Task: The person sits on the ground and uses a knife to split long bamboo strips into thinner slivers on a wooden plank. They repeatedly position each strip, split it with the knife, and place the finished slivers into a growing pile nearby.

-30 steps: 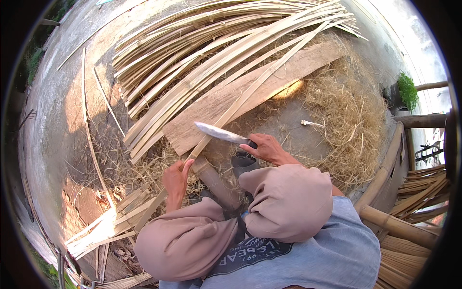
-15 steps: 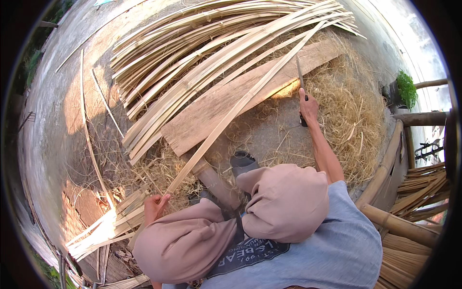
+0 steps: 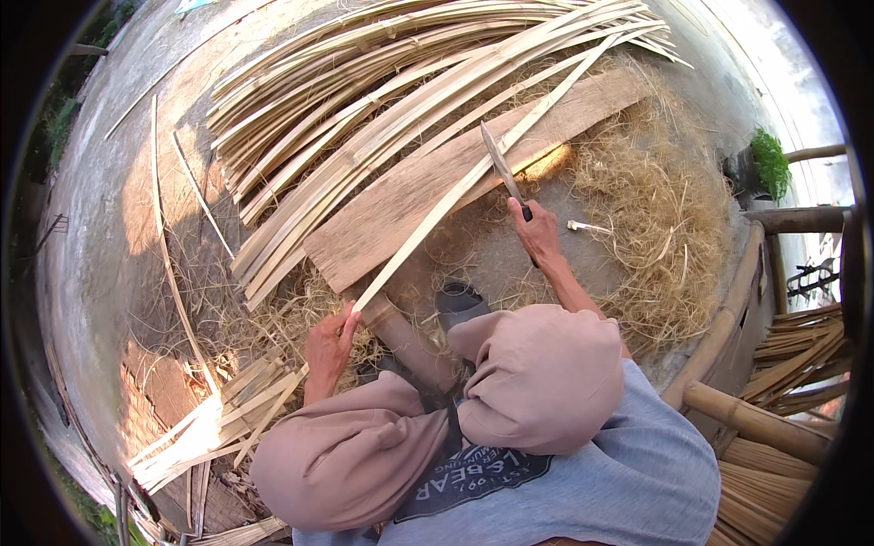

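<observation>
My left hand (image 3: 330,346) is closed round the near end of a long pale bamboo strip (image 3: 421,232), just past my left knee. The strip slants away to the upper right across a wooden plank (image 3: 364,232), its far end reaching the stacked strips. In my right hand (image 3: 535,232) is a knife (image 3: 501,164) with a dark handle, the fingers wrapped round it. Its blade points up and to the left and crosses over or against the strip above the plank; whether it touches cannot be made out.
A large bundle of bamboo strips (image 3: 364,100) fans out beyond the plank. Curly shavings (image 3: 665,237) heap up at right. Shorter strips (image 3: 209,423) lie at lower left. Bamboo poles (image 3: 756,423) and more strips (image 3: 801,355) stand along the right side.
My right hand has brought the knife left, from beyond the strip's right side onto it. My left hand has moved up and right along the strip. A pale shaving now lies near the right hand.
</observation>
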The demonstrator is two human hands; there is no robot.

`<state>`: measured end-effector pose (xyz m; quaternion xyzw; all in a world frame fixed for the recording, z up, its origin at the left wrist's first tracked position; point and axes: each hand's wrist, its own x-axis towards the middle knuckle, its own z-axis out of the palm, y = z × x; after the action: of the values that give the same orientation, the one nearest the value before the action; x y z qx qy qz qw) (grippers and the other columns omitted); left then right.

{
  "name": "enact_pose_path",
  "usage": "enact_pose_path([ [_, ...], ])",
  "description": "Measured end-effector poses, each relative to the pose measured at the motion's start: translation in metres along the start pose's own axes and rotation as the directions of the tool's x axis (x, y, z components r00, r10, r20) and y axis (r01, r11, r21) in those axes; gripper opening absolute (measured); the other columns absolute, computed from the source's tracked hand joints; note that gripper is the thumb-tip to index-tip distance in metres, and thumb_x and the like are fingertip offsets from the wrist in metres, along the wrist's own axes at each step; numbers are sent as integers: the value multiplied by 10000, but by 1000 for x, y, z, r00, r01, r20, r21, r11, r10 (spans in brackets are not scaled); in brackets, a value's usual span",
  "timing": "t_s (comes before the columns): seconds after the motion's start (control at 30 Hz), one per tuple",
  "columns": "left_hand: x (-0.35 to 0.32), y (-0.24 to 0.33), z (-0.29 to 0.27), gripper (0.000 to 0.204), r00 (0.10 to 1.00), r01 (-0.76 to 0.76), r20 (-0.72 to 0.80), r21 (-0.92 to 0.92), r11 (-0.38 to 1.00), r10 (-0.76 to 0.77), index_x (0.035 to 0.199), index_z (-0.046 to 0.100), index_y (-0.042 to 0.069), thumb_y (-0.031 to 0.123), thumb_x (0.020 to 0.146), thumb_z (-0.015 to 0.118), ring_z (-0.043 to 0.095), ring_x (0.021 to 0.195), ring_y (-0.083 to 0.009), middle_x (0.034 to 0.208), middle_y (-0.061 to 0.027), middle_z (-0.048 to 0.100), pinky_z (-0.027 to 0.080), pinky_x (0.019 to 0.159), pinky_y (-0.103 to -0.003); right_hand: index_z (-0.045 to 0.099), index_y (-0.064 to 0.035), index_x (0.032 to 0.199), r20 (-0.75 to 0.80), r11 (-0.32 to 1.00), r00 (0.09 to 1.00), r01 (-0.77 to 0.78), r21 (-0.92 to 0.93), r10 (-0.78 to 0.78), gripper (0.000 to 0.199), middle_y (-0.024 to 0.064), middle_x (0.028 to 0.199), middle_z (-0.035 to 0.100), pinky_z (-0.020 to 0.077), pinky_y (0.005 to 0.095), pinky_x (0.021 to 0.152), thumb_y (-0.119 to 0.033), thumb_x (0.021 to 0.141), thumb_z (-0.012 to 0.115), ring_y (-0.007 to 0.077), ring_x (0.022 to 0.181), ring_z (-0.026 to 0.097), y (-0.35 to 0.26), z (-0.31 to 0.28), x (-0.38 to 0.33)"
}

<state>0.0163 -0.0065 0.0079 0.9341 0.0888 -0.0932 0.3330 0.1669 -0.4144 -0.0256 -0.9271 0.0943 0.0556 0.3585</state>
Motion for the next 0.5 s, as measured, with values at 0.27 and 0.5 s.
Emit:
enact_pose_path([
  [0.27, -63, -70, -35, 278, 996, -16, -86, 22, 1000, 18, 1203, 770, 162, 329, 1005, 667, 622, 676, -302, 756, -127, 641, 478, 635, -404, 596, 6, 736, -35, 987, 991, 126, -101, -130, 651, 147, 567, 546, 447, 460, 562, -590, 998, 587, 267, 548, 594, 37, -28, 24],
  [0.5, -28, -37, -8, 412, 992, 36, 117, 1, 999, -36, 960, 770, 96, 405, 1077, 525, 660, 612, -330, 683, -143, 671, 492, 595, -425, 618, 5, 734, -84, 998, 996, -10, 55, 15, 633, 164, 615, 597, 471, 444, 567, -571, 997, 591, 296, 556, 607, 27, -34, 43],
])
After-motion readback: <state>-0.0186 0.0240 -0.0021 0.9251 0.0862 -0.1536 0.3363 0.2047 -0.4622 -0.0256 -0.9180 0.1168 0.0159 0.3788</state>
